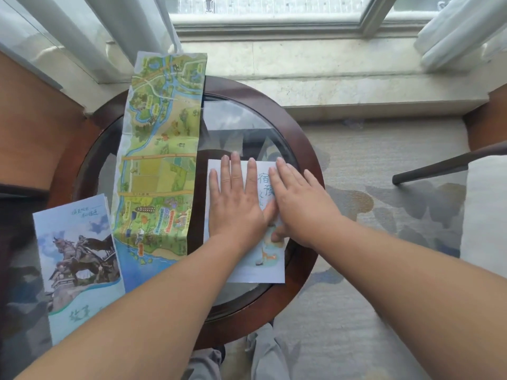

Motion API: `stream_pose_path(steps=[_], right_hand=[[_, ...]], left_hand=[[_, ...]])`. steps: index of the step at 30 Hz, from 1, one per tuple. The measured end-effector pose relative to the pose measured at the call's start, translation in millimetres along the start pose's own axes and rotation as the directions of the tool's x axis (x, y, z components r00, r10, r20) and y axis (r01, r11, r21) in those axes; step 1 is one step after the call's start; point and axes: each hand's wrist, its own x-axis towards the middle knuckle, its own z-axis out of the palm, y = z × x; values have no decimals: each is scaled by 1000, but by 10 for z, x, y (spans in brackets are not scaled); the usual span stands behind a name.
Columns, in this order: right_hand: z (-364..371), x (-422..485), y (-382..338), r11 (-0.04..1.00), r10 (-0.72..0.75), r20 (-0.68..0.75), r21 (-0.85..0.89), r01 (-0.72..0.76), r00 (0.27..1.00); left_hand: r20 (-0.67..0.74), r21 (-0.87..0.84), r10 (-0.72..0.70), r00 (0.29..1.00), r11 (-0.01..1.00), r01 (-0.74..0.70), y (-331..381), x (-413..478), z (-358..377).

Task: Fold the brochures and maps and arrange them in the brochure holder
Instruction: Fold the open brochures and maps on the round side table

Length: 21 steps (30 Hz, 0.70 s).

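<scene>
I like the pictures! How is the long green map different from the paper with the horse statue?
The green map is a longer strip than the horse brochure. The map shows drawn rivers and fields; the brochure shows a rider statue against sky. The map reaches past the far edge of the table; the brochure overhangs its near left edge. Both are printed paper lying face up.

Three papers, two hands, one table (304, 154).
The papers: one map (159, 160) and two brochures, the statue brochure (76, 259) and the white brochure (263, 267) (partly hidden under the hands); the hands: one left hand (236, 198), one right hand (299, 204).
</scene>
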Motion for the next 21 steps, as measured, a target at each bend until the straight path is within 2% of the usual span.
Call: stream_pose_path(steps=[4,8,10,15,21], right_hand=[[-1,-31,-25,1000,19,-18,-19,-19,1000],[-55,-83,-39,999,52,16,8,-52,999],[-69,-81,-45,998,55,27,22,-55,998],[0,-61,-37,998,66,-36,1,-66,997],[-35,-70,-64,995,99,5,-34,-99,995]], left_hand=[[-20,12,138,990,990,-137,38,-155,62],[47,22,260,964,965,-262,-62,-634,127],[92,27,265,960,963,-268,-59,-789,147],[102,63,140,985,987,-147,187,-703,194],[205,-15,259,944,965,-261,-3,-1160,167]])
